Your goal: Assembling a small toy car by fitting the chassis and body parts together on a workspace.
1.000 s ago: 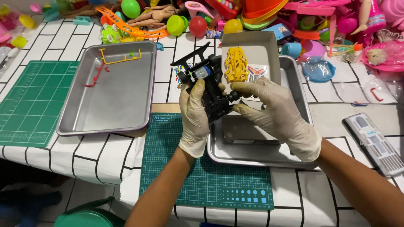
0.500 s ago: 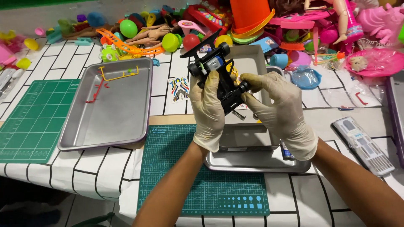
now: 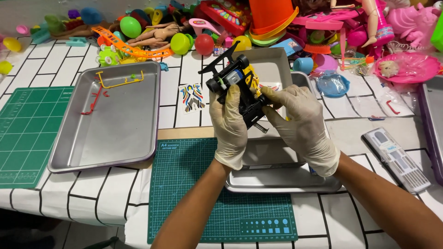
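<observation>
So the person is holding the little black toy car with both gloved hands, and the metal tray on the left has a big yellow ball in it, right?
Not quite. The head view shows both gloved hands, left hand and right hand, on the black toy car, but the metal tray on the left holds no ball, only thin yellow plastic strips and red plastic strips.

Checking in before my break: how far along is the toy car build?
Done: the black toy car chassis already carries wheels and a motor. In hand: the left hand and right hand grip it above the right tray. Left: plastic runners lie in the left tray; a sticker sheet lies unused.
</observation>
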